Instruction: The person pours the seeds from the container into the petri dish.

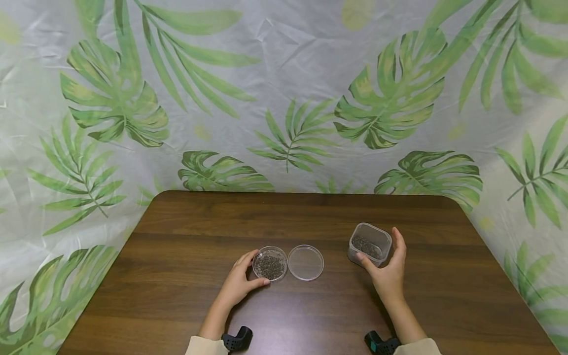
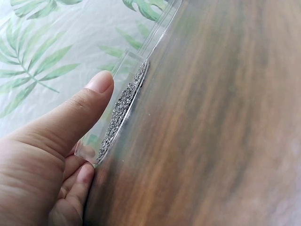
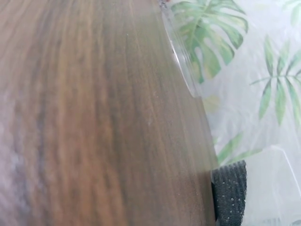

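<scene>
My left hand [image 1: 238, 282] holds a clear petri dish [image 1: 270, 264] by its side, thumb at the near rim and fingers round the left edge. A layer of small dark grains [image 2: 122, 106] covers its bottom. Touching or close beside it on the right lies a second shallow clear round dish [image 1: 305, 263] with no grains in it. Farther right, my right hand [image 1: 390, 272] grips a translucent rectangular plastic container [image 1: 370, 244] between thumb and fingers. More dark grains [image 3: 229, 193] lie at the bottom of this container. The right hand itself is out of the right wrist view.
Everything stands on a dark brown wooden table [image 1: 213, 222] with rounded far corners. Behind it hangs a pale cloth [image 1: 301, 64] printed with green leaves. Black wrist devices [image 1: 238, 339] sit on both wrists.
</scene>
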The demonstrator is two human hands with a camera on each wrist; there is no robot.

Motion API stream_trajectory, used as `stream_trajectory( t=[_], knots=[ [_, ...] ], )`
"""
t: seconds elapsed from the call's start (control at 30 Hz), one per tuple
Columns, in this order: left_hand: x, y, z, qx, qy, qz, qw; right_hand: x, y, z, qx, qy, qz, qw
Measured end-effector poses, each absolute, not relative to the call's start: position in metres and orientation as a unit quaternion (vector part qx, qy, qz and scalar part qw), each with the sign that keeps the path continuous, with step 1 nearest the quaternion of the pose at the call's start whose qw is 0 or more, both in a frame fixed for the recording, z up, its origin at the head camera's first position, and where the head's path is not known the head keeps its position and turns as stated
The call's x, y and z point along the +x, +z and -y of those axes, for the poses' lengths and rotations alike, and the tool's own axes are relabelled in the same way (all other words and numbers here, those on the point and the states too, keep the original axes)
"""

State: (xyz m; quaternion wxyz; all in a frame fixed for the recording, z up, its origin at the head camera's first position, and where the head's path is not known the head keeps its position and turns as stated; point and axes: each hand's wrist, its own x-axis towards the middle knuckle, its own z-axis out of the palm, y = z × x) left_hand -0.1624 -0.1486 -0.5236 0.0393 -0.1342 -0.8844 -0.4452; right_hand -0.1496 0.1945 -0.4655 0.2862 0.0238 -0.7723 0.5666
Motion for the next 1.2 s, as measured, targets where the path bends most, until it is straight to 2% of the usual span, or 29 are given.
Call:
stream_trajectory(
  t=[0.8, 1.2],
  knots=[
    [-0.163, -0.523, 0.148, -0.135, -0.444, 0.885, 0.040, -0.147, -0.456, -0.176, 0.100, 0.584, 0.745, 0.305],
    [-0.163, -0.523, 0.148, -0.137, -0.446, 0.884, 0.041, -0.144, -0.454, -0.165, 0.138, 0.573, 0.759, 0.277]
  ],
)
